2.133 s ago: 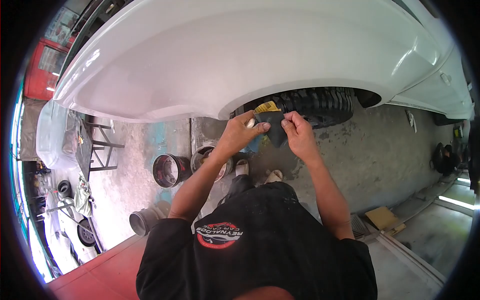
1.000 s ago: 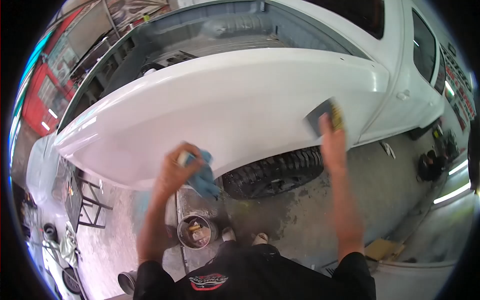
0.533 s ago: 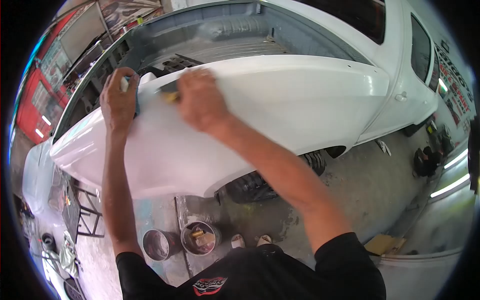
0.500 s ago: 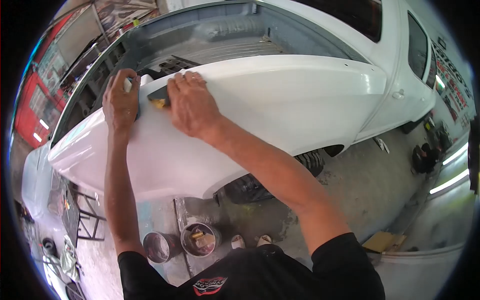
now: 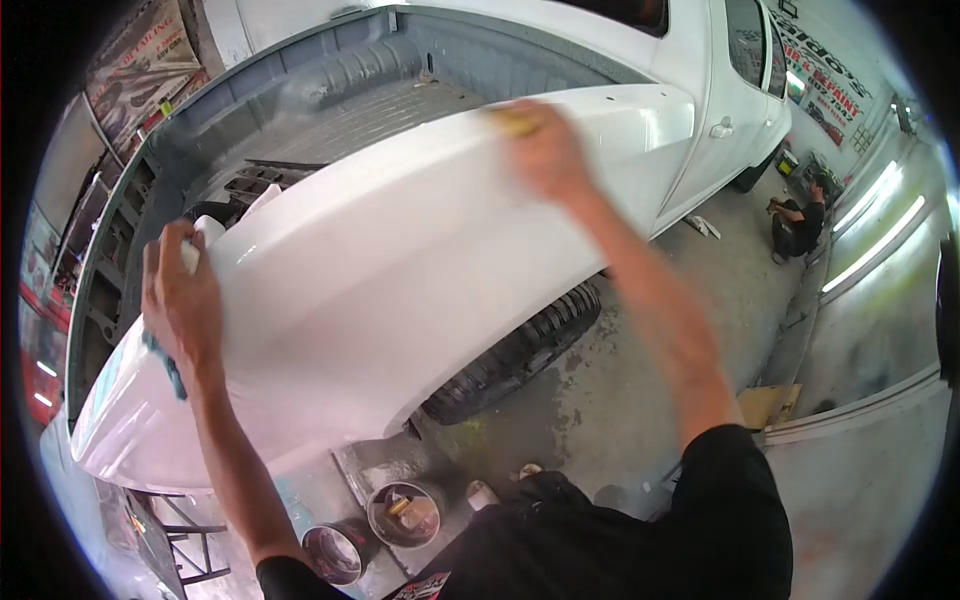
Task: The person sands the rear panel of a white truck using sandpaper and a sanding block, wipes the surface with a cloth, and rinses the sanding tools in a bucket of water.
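Observation:
A white pickup's side panel [image 5: 380,260] spreads beneath both my hands. My left hand [image 5: 185,300] is closed near the panel's rear top edge, its fingers bent round a teal rag [image 5: 165,366]; something small and whitish [image 5: 190,256] shows between thumb and fingers. Farther along the panel, by the upper rim of the bed, my right hand [image 5: 548,158] is smeared by motion. It grips a yellowish piece [image 5: 515,122], which looks like sandpaper with a dark face in the earlier frame. The side of the piece against the paint is hidden.
Below the panel stand two buckets [image 5: 440,515] [image 5: 362,560], one with several small pieces inside. A tyre [image 5: 520,350] sits under the wheel arch. At the far right a person [image 5: 800,225] crouches by the wall. A metal stand [image 5: 195,540] is at lower left.
My right hand has swept far to the right along the panel's upper edge with the sandpaper. The view has shifted, and my left hand appears lower and farther left, still closed.

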The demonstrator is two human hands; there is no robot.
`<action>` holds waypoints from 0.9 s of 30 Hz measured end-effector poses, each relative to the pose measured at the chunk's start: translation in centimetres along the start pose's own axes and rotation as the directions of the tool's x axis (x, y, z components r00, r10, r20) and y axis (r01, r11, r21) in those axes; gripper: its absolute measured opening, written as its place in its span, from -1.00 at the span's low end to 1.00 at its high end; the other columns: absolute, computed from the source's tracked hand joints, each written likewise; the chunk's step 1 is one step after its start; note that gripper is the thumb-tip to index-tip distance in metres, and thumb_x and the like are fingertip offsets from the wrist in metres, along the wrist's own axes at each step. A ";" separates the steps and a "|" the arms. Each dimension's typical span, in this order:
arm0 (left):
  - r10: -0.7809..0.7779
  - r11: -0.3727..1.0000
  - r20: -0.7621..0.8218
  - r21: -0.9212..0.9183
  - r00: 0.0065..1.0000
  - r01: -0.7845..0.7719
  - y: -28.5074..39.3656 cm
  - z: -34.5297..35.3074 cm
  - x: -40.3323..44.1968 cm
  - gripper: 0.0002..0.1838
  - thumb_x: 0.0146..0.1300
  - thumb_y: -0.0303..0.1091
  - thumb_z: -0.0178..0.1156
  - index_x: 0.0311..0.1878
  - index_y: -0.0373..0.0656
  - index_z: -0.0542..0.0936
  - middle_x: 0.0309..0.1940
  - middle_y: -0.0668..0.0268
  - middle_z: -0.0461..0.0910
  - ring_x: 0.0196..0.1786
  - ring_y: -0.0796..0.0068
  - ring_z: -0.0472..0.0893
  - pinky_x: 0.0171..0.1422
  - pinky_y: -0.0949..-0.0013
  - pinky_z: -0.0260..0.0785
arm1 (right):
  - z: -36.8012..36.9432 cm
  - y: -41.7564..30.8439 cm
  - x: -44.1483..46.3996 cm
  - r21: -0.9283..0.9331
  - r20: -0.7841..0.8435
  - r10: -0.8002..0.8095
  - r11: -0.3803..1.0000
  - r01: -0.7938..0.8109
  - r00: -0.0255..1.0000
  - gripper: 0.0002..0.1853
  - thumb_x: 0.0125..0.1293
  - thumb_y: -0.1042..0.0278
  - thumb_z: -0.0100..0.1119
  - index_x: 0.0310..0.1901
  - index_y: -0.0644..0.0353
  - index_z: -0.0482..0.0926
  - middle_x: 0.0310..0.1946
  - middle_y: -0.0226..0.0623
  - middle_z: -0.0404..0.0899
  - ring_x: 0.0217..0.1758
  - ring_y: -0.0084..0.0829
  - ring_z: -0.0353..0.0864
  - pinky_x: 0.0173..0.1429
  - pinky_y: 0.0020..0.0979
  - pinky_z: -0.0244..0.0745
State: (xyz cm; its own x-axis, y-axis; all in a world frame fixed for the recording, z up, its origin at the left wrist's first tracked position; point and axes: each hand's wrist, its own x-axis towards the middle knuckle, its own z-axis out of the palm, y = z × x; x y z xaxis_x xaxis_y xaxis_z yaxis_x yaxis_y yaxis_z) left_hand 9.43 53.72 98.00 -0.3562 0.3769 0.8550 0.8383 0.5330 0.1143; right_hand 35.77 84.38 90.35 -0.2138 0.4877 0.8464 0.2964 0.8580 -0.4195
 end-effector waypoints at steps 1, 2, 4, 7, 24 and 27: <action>0.022 0.999 0.007 -0.034 1.000 -0.022 1.7 0.4 0.1 -0.90 0.31 -0.36 0.24 -0.12 0.02 0.59 -0.22 0.23 0.62 -0.12 0.08 0.64 -0.08 0.10 0.46 | 1.6 -5.7 -1.1 -0.015 0.091 -0.199 0.980 0.201 0.976 -0.68 0.22 0.35 0.15 0.00 0.13 0.69 -0.05 -0.06 0.68 0.08 -0.08 0.63 0.33 -0.15 0.43; 0.038 0.996 0.009 -0.076 0.999 -0.038 3.6 0.9 0.0 -0.89 0.30 -0.37 0.25 -0.12 0.03 0.59 -0.21 0.23 0.62 -0.11 0.09 0.65 -0.08 0.10 0.46 | 3.2 -9.4 -1.1 0.138 0.247 -0.202 0.976 0.171 0.948 -0.68 0.20 0.37 0.12 -0.02 0.16 0.69 -0.06 -0.07 0.68 0.11 -0.06 0.61 0.37 -0.10 0.38; 0.089 0.989 0.030 -0.119 0.996 -0.085 7.4 2.0 -0.2 -0.88 0.29 -0.39 0.26 -0.12 0.03 0.60 -0.21 0.23 0.63 -0.11 0.09 0.65 -0.08 0.10 0.47 | 4.1 -11.7 -2.0 0.203 0.247 -0.300 0.946 0.254 0.921 -0.70 0.18 0.40 0.10 -0.08 0.18 0.70 -0.05 -0.05 0.68 0.14 -0.07 0.59 0.34 -0.12 0.41; 0.174 0.975 0.009 -0.139 0.985 -0.171 12.0 3.7 0.1 -0.87 0.27 -0.41 0.26 -0.13 0.01 0.59 -0.21 0.25 0.63 -0.12 0.09 0.65 -0.09 0.11 0.47 | 1.7 -7.4 -0.6 0.241 0.259 -0.353 0.925 0.294 0.899 -0.69 0.19 0.38 0.10 -0.05 0.16 0.70 0.00 -0.04 0.67 0.16 -0.08 0.59 0.35 -0.15 0.42; 0.133 0.991 -0.025 0.021 0.991 -0.132 14.9 6.8 0.6 -0.87 0.34 -0.39 0.20 -0.07 -0.11 0.61 -0.20 0.22 0.63 -0.12 0.11 0.64 -0.01 0.19 0.45 | -5.8 11.7 3.5 0.205 0.075 -0.160 0.969 0.141 0.984 -0.82 0.18 0.40 0.03 -0.37 0.23 0.63 -0.31 -0.04 0.65 -0.09 0.02 0.61 0.26 -0.09 0.40; 0.150 0.988 -0.025 0.024 0.988 -0.150 14.4 6.9 0.3 -0.87 0.35 -0.38 0.21 -0.07 -0.13 0.61 -0.19 0.20 0.64 -0.11 0.10 0.64 0.00 0.20 0.45 | -7.8 9.2 3.6 0.259 0.385 -0.275 0.948 0.183 0.881 -0.69 0.22 0.36 0.08 -0.04 0.10 0.70 0.04 -0.05 0.66 0.16 -0.05 0.58 0.39 -0.11 0.35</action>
State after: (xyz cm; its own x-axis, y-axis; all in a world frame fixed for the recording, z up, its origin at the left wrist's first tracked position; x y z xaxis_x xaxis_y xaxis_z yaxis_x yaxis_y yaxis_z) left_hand 18.54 66.80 96.44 -0.2157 0.4340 0.8747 0.8720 0.4888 -0.0275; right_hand 44.97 92.84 92.12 -0.6279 0.2559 0.7350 0.0013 0.9447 -0.3278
